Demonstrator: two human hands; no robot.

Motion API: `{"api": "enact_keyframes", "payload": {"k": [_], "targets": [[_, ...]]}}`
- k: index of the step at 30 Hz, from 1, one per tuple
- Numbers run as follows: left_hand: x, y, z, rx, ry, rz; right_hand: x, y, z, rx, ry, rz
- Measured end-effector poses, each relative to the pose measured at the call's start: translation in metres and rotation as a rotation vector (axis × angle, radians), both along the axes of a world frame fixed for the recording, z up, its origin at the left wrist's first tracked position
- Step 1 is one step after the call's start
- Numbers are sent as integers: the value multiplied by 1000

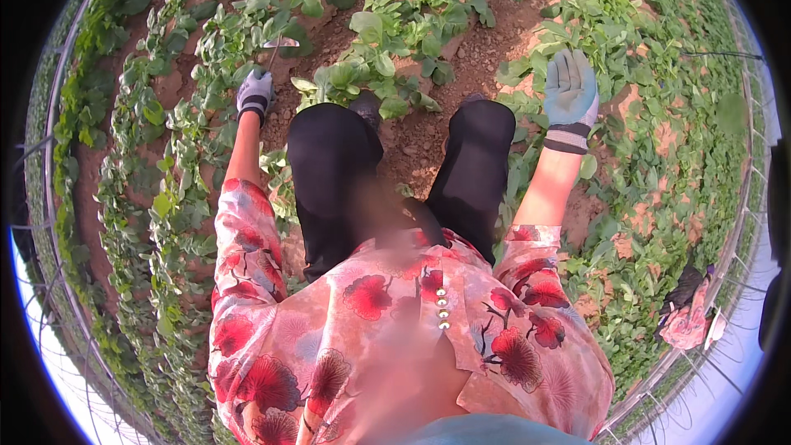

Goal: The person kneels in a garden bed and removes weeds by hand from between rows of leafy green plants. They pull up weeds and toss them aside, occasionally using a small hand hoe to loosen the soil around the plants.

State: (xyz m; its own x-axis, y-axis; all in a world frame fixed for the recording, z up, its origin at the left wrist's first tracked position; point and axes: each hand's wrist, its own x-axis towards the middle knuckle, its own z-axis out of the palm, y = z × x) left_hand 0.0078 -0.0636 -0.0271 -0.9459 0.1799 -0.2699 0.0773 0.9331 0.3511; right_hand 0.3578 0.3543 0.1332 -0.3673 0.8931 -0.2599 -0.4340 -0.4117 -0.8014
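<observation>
My left hand (254, 93), in a pale knit work glove with a dark cuff, is closed around the handle of a small hand hoe (281, 42). The hoe's thin shaft runs up from the fist to a light metal blade, which rests among the leaves of a row of green plants (225, 34). My right hand (570, 89) wears a matching glove with a teal-coated palm. Its palm faces up toward me with the fingers extended, and nothing lies in it. Leafy plants (609, 31) surround that hand; whether it touches them I cannot tell.
My bent knees (334, 136) straddle a strip of reddish-brown soil (411, 151). Another leafy row (383, 62) grows straight ahead between the hands. Metal greenhouse framing (50, 154) curves along the sides. At lower right, another person (686, 318) is among the plants.
</observation>
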Motion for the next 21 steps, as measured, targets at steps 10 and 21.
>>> {"api": "enact_keyframes", "payload": {"k": [10, 21], "targets": [[125, 218, 238, 788, -408, -595, -26, -94, 17, 128, 45, 506], [252, 247, 217, 775, -425, -1032, 133, -74, -4, -215, 62, -102]]}}
